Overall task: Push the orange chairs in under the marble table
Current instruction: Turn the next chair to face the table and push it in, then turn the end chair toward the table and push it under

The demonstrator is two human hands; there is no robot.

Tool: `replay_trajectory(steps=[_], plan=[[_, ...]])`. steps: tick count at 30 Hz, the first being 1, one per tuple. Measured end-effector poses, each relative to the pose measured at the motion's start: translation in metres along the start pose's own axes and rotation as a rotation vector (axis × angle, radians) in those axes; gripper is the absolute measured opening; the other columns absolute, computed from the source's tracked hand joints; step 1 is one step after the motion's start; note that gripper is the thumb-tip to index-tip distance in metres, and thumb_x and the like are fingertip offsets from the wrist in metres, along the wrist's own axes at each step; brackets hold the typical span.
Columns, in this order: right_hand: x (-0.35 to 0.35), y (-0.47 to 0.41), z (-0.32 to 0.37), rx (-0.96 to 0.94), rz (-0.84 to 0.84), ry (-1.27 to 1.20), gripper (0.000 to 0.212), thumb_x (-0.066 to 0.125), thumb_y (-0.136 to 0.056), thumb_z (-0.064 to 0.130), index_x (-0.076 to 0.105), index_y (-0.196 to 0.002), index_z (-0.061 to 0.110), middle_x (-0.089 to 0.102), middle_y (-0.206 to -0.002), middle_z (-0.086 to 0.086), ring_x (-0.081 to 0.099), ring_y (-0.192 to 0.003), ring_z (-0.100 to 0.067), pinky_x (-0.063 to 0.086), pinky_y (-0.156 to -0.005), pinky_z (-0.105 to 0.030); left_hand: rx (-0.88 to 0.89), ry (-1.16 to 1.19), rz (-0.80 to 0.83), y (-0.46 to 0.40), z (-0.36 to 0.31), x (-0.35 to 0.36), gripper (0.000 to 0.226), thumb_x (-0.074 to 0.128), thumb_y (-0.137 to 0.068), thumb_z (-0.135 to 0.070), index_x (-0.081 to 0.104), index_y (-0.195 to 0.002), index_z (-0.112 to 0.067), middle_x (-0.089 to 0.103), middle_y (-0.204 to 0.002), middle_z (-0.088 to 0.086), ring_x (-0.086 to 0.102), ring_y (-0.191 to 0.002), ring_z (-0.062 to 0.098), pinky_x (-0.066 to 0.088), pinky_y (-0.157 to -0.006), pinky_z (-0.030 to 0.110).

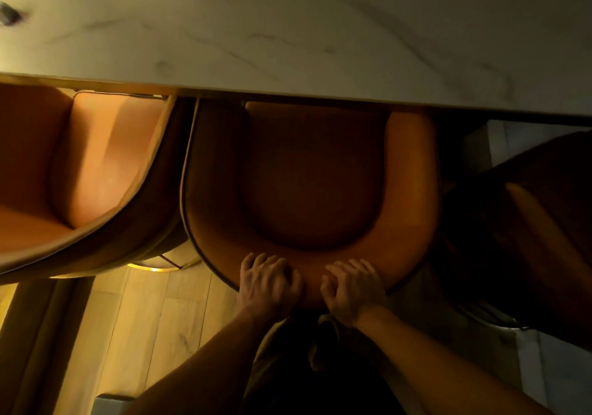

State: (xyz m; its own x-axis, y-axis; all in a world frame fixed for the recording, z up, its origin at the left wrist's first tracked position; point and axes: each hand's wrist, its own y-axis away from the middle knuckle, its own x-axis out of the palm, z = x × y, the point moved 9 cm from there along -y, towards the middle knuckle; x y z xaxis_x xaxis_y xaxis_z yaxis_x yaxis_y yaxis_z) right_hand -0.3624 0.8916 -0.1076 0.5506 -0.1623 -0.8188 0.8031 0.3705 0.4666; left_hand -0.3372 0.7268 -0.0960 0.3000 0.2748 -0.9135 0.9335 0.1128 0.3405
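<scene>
An orange chair (413,171) with a curved back stands in the middle, its seat front tucked just under the edge of the white marble table (288,30). My left hand (269,283) and my right hand (352,289) both grip the top of its backrest, side by side, fingers curled over the rim. A second orange chair (96,164) stands to the left, its front also at the table edge. A third chair (528,209), dark in shadow, is at the right and angled away from the table.
Wooden floorboards (144,334) lie below left, pale tile (544,376) below right. A round gold chair base (153,267) shows under the left chair. A small dark object (9,14) lies on the table at far left.
</scene>
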Motion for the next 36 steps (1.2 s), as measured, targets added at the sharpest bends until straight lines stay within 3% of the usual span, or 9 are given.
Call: replay_trajectory(steps=[6, 11, 15, 17, 20, 25, 28, 33, 36], plan=[[-0.002, 0.005, 0.002, 0.025, 0.037, -0.013, 0.068, 0.01, -0.087, 0.059, 0.057, -0.124, 0.028, 0.059, -0.127, 0.005, 0.047, -0.122, -0.019, 0.023, -0.11, -0.04, 0.0, 0.038, 0.058, -0.001, 0.0, 0.001, 0.05, 0.026, -0.09, -0.056, 0.069, -0.093, -0.028, 0.068, -0.108, -0.009, 0.054, -0.112, 0.012, 0.023, -0.111, 0.04], [-0.007, 0.022, 0.001, 0.073, 0.076, -0.121, 0.043, 0.028, -0.104, 0.043, 0.046, -0.14, 0.027, 0.044, -0.148, 0.004, 0.03, -0.139, -0.015, 0.009, -0.119, -0.036, -0.039, 0.177, 0.139, -0.005, 0.004, 0.004, 0.054, 0.029, -0.089, -0.065, 0.07, -0.094, -0.031, 0.069, -0.101, -0.015, 0.056, -0.108, 0.007, 0.021, -0.11, 0.038], [-0.011, 0.04, -0.004, 0.105, 0.078, -0.242, 0.042, 0.034, -0.105, 0.035, 0.041, -0.145, 0.025, 0.033, -0.155, 0.003, 0.018, -0.145, -0.015, 0.004, -0.118, -0.033, -0.072, 0.363, 0.287, -0.016, -0.004, -0.001, 0.047, 0.039, -0.099, -0.052, 0.065, -0.075, -0.022, 0.067, -0.07, -0.007, 0.065, -0.07, 0.009, 0.05, -0.088, 0.034], [-0.02, 0.048, -0.012, 0.177, 0.083, -0.355, 0.034, 0.041, -0.103, 0.034, 0.053, -0.134, 0.023, 0.048, -0.144, 0.001, 0.036, -0.137, -0.017, 0.023, -0.116, -0.037, -0.023, 0.378, 0.279, -0.026, -0.017, -0.011, 0.044, 0.045, -0.099, -0.046, 0.064, -0.071, -0.018, 0.064, -0.065, 0.0, 0.063, -0.059, 0.014, 0.054, -0.063, 0.032], [-0.052, 0.062, -0.026, 0.235, -0.012, -0.428, 0.029, 0.049, -0.1, 0.038, 0.063, -0.115, 0.018, 0.065, -0.113, 0.001, 0.061, -0.103, -0.013, 0.052, -0.09, -0.038, 0.1, 0.361, 0.218, -0.038, -0.056, -0.034, 0.036, 0.05, -0.099, -0.038, 0.061, -0.07, -0.021, 0.06, -0.061, -0.004, 0.057, -0.052, 0.012, 0.048, -0.053, 0.029], [-0.098, 0.095, -0.077, 0.342, -0.236, -0.362, 0.015, 0.054, -0.096, 0.045, 0.065, -0.1, 0.035, 0.063, -0.099, 0.012, 0.059, -0.088, -0.005, 0.051, -0.077, -0.028, 0.316, 0.357, 0.2, -0.046, -0.144, -0.065, 0.019, 0.057, -0.096, -0.039, 0.07, -0.09, -0.027, 0.065, -0.078, -0.019, 0.062, -0.067, -0.004, 0.054, -0.065, 0.022], [-0.117, 0.124, -0.117, 0.421, -0.417, -0.352, 0.043, 0.041, -0.088, 0.067, 0.052, -0.073, 0.029, 0.054, -0.075, 0.006, 0.052, -0.068, -0.008, 0.051, -0.065, -0.037, 0.429, 0.342, 0.195, -0.04, -0.198, -0.081, 0.015, 0.062, -0.091, -0.043, 0.067, -0.085, -0.029, 0.065, -0.079, -0.016, 0.061, -0.067, -0.002, 0.055, -0.065, 0.024], [-0.153, 0.181, -0.174, 0.517, -0.606, -0.4, 0.03, 0.065, -0.087, 0.044, 0.048, -0.071, 0.026, 0.063, -0.104, -0.001, 0.057, -0.108, -0.013, 0.047, -0.082, -0.029, 0.716, 0.287, 0.037, -0.019, -0.3, -0.11, 0.027, 0.062, -0.087, -0.054, 0.063, -0.088, -0.028, 0.059, -0.086, -0.019, 0.055, -0.075, -0.002, 0.049, -0.074, 0.029], [-0.168, 0.214, -0.216, 0.551, -0.679, -0.382, 0.011, 0.064, -0.092, 0.036, 0.061, -0.095, 0.026, 0.052, -0.137, 0.002, 0.044, -0.129, -0.011, 0.035, -0.099, -0.025, 0.839, 0.313, 0.048, -0.002, -0.365, -0.113, 0.027, 0.062, -0.09, -0.048, 0.063, -0.103, -0.024, 0.055, -0.101, -0.019, 0.057, -0.095, 0.003, 0.046, -0.081, 0.026]])
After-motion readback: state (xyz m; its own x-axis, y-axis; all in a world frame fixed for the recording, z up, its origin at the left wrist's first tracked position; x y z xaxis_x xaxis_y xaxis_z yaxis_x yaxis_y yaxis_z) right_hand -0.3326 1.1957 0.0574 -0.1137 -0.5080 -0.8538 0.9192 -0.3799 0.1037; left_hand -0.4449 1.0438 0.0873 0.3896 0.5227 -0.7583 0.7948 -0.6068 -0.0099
